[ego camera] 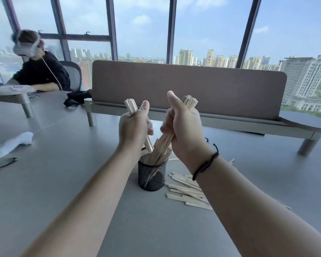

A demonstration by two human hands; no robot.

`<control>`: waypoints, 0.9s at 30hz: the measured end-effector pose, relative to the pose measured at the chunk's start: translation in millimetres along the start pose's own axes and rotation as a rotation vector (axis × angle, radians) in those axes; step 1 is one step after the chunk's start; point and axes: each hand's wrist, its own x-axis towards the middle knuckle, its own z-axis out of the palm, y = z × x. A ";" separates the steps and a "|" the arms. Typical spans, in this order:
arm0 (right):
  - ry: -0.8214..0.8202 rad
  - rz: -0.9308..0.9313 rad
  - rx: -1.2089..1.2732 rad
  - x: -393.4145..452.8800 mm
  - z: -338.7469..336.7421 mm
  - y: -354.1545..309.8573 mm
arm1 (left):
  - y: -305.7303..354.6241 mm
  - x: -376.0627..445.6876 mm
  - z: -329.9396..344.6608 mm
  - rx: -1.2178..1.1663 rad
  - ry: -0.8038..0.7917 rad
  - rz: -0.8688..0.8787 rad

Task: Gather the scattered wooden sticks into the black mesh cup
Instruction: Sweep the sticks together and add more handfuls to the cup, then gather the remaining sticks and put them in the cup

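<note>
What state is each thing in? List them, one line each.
Left hand: closed on a small bundle of sticks, lower ends in the cup.
Right hand: closed on a larger bundle, lower ends in the cup.
Black mesh cup: upright, partly filled.
Loose sticks: lying flat on the table, right of the cup.

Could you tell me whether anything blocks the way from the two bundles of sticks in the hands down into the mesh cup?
Nothing visible does. The left hand and right hand hold their sticks directly over the black mesh cup, lower ends already inside its open mouth.
</note>
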 end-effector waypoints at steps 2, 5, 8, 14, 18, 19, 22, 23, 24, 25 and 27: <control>0.036 0.018 -0.071 13.7 10.7 13.4 | -15.7 6.0 -1.6 0.151 -0.005 -0.036; 0.056 0.035 -0.148 24.7 17.1 34.3 | -39.8 13.4 -5.2 0.332 -0.054 -0.026; 0.062 0.001 -0.233 28.8 12.0 40.5 | -46.9 15.0 -13.6 0.414 -0.120 0.019; 0.033 -0.110 -0.510 30.3 -12.3 45.8 | -58.9 -2.0 -16.6 0.348 0.012 0.105; 0.021 -0.258 -0.579 16.8 -57.6 41.1 | -66.0 -41.3 -18.5 0.500 0.013 0.821; 0.031 -0.277 -0.628 11.9 -77.1 42.1 | -68.2 -53.6 -15.7 0.523 -0.096 0.964; 0.071 -0.225 -0.825 -7.0 -142.7 49.3 | -85.1 -82.9 -1.3 0.642 -0.551 1.073; 0.080 -0.162 -0.938 -15.4 -164.4 49.5 | -91.9 -89.5 5.2 0.767 -0.680 1.011; 0.088 -0.090 -1.062 -25.7 -186.0 47.5 | -99.8 -93.7 11.7 0.935 -0.789 0.909; 0.101 -0.023 -1.181 -37.0 -207.7 44.1 | -108.8 -95.1 17.8 1.101 -0.889 0.785; 0.117 0.054 -1.353 -60.6 -243.1 34.9 | -125.4 -92.1 25.8 1.299 -1.023 0.565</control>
